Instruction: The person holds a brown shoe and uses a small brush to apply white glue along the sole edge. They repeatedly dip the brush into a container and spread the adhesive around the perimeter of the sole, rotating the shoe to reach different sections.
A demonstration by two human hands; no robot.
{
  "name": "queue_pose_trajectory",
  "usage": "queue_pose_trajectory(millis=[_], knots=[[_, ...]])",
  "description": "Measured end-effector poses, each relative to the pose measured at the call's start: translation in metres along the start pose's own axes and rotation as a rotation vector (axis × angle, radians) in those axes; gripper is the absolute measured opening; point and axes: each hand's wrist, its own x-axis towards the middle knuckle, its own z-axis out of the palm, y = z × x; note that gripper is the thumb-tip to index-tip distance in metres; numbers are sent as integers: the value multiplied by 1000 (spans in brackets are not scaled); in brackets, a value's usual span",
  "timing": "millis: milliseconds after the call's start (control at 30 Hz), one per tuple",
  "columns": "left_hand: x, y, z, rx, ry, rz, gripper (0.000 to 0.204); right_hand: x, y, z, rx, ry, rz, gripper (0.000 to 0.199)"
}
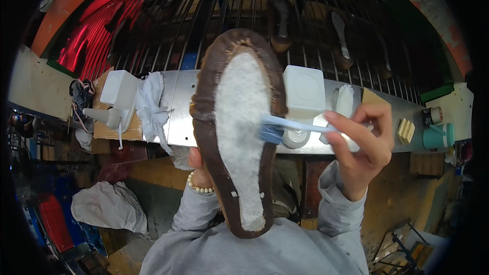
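A brown shoe upper [239, 117] is held bottom up in front of me, toe end away and heel toward my chest. Its folded dark edge surrounds a whitish, fuzzy sole area. My left hand [197, 163] grips it from behind on the left; only the thumb area shows, the other fingers being hidden by the shoe. Between the thumb and fingers of my right hand [364, 145] is a brush with a pale blue handle [300, 124]. Its blurred blue head lies over the right side of the sole, by the brown edge.
Behind the shoe runs a metal ledge [178, 97] with a white plastic container [304, 89], a spouted white bottle [104, 117], crumpled white cloth [152, 104] and a teal mug [438, 136]. Farther off, a rack of metal rods [310, 25] carries several shoes, with red light at left.
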Motion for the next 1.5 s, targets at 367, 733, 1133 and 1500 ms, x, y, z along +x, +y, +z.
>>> queue_pose_trajectory(millis=[367,733,1133,1500], knots=[[1,11,1,104,163,3,108,25,-16,12,133,-287,-259,41],[16,8,15,42,231,-14,103,-6,-8,25,88,-216,-164,24],[22,28,-9,-148,53,-20,93,-87,71,8,-477,-309,188,22],[7,51,-24,-135,-24,54,98,-108,80,15,-461,-243,270,20]])
